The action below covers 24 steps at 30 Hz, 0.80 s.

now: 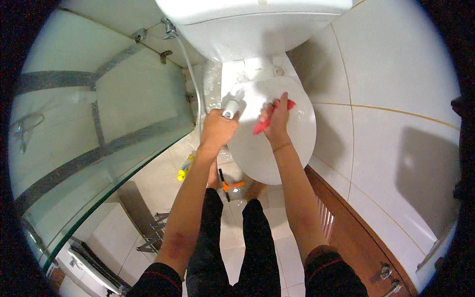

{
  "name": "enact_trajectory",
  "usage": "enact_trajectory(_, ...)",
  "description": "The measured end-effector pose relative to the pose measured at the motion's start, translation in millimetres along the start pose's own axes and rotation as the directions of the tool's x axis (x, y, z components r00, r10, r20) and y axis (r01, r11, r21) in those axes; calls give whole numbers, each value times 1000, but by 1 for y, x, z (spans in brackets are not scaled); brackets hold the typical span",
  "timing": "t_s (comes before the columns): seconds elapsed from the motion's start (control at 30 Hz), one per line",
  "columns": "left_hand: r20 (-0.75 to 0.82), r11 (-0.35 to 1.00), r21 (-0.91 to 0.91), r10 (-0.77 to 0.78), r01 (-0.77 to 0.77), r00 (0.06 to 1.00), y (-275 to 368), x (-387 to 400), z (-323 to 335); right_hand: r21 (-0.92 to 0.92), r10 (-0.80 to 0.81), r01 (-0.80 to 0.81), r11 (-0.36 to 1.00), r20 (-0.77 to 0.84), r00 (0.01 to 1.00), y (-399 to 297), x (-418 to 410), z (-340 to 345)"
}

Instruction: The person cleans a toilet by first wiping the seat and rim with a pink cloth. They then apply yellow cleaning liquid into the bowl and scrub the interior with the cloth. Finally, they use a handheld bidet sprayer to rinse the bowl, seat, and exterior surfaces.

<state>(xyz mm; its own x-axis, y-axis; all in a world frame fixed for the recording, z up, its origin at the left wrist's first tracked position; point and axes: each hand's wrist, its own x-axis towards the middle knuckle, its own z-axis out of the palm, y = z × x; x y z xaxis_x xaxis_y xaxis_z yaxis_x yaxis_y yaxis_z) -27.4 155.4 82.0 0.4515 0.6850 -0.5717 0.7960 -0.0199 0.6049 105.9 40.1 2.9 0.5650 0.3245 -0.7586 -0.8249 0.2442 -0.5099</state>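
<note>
My left hand (219, 129) is closed around a white bidet spray handle (232, 108), held over the left side of the toilet lid. My right hand (276, 118) grips a bunched red cloth (262, 125), whose ends stick out on both sides of the fingers. Below both hands lies the lowered white toilet lid (274, 159), wet with scattered drops. The right hand is slightly blurred, and whether the cloth touches the lid I cannot tell. A white hose (193, 78) hangs down left of the toilet from a metal wall valve (169, 29).
The toilet tank (256, 31) stands ahead. A glass panel (137, 92) runs along my left, and a tiled wall (389, 85) is on the right. An orange-and-black squeegee (232, 185) and a yellow-capped bottle (185, 167) are on the floor. A brown wooden door (352, 230) is at lower right.
</note>
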Motion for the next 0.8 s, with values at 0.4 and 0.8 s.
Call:
enact_trajectory(0.4, 148, 985, 152, 53, -75, 988, -25, 11, -15, -516, -210, 83, 852, -193, 958, -18, -157, -165)
enact_trajectory(0.8, -100, 974, -183, -153, 133, 983, -89, -1, -25, -480, -333, 683, -550, 876, 348, 47, -19, 49)
